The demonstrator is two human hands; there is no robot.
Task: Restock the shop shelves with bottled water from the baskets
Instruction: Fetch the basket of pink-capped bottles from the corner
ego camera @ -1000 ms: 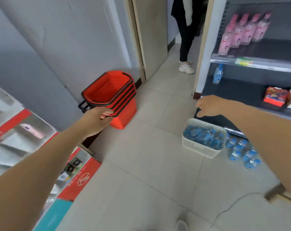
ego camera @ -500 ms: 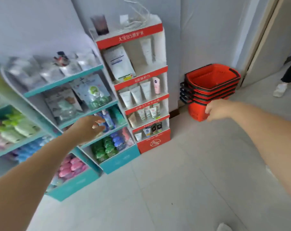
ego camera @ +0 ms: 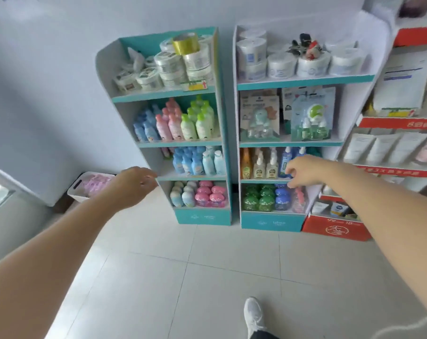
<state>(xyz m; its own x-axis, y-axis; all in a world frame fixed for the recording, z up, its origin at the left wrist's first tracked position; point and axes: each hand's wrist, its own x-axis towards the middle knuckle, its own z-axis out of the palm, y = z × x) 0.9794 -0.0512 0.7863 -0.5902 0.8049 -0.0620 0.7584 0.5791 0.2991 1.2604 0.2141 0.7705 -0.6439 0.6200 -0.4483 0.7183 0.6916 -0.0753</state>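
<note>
Both bare arms stretch forward over the tiled floor (ego camera: 207, 277). Middle left of the frame, the left hand (ego camera: 134, 184) hangs loose, fingers softly curled, grasping nothing. Centre right, the right hand (ego camera: 303, 171) is just as relaxed and unladen, before a teal shelf unit (ego camera: 271, 221). At far left, a white basket (ego camera: 77, 197) of blurred pink goods sits on the floor by the wall.

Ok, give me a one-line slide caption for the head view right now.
Empty left hand and right hand outstretched before two teal toiletry stands; white basket at left.
</note>
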